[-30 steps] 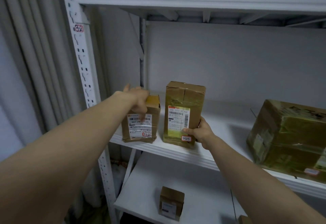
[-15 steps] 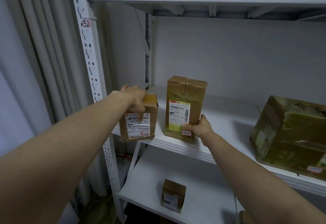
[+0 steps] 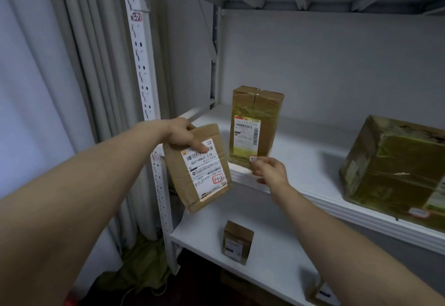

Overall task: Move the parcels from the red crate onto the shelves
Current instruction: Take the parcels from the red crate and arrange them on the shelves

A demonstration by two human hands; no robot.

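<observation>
The left hand grips the small parcel at its upper edge, with one digit laid on the top of the white label and the others over the edge behind. The label reads 507-P802 170 and carries a red-bordered sticker marked 3-3-2. The left forearm reaches forward from the lower left, wrist bent downward. The small parcel hangs below the grip, tilted with its top leaning left, resting on no surface. It sits in front of the left front corner of the middle shelf and above the lower shelf. Right of the grip, the right hand has its fingers loosely curled and encloses nothing. Its fingertips lie at the lower front corner of the tall parcel, beside a small red-bordered sticker; contact there cannot be confirmed. The tall parcel stands upright on the middle shelf, up and right of the grip, near the front edge. Far right of the grip on the same shelf sits a large tape-wrapped parcel, well apart from the tall one. Below the grip a little box stands on the lower shelf. Just left of the grip runs the perforated white upright, tagged 32 higher up, with pale curtains beyond it
</observation>
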